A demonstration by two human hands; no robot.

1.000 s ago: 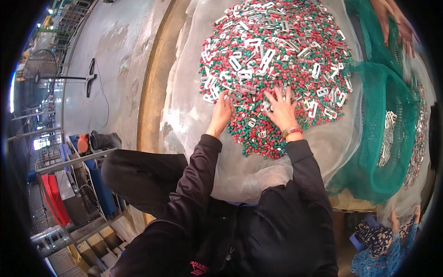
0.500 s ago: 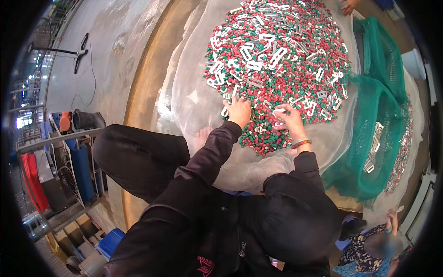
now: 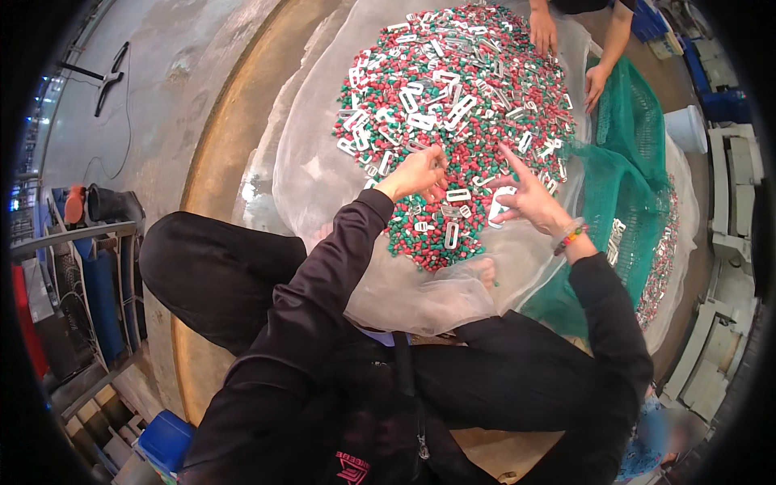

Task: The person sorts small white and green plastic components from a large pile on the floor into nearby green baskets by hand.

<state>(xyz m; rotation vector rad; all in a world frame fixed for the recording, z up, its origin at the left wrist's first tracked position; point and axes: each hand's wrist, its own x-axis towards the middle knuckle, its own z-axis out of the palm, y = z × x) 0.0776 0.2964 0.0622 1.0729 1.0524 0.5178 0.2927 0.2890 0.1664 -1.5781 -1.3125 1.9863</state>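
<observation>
A heap of small red and green pellets [image 3: 477, 158] lies in front of me, mixed with flat white and silvery slotted buckles [image 3: 460, 112]. My left hand [image 3: 418, 173] is over the near left part of the heap, its fingers curled inward; whatever they hold is hidden. To its right, my right hand [image 3: 529, 198] is held above the pellets with fingers spread apart. A white buckle [image 3: 499, 208] shows right by its lower fingers, not gripped between them. Several more buckles, one of them a long slotted buckle [image 3: 451, 235], lie on the near pellets.
Under the heap spreads a sheer white mesh cloth [image 3: 311, 174]. Green mesh-draped baskets [image 3: 626, 117] stand at the right, with buckles in the nearer one. Another person's hands [image 3: 596, 83] reach in at the far right. A white bucket [image 3: 685, 129] stands beyond the baskets.
My right hand has lifted and opened out, its fingers now spread. My left hand has curled its fingers and shifted over the heap. Another person's hands have come further in at the far right.
</observation>
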